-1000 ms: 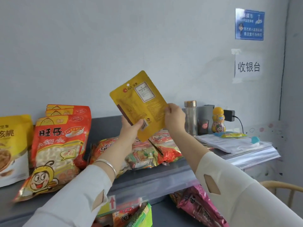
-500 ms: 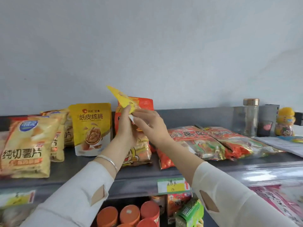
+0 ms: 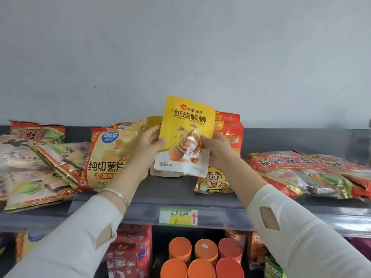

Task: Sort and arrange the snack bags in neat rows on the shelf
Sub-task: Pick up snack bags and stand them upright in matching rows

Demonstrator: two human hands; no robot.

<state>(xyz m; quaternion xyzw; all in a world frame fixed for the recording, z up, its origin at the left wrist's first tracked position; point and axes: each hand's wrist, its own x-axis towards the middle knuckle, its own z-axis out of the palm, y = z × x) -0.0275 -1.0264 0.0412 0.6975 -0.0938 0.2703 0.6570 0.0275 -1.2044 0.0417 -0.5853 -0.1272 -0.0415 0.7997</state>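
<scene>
A yellow walnut bag is held upright at frame centre, front facing out, its sides gripped by the left hand and right hand, over the grey shelf. Potato-chip bags lean to its left; red bags lie flat at right.

The yellow walnut bag is shiny plastic. The shelf looks smooth, dull grey. The sleeves are soft cloth.
</scene>
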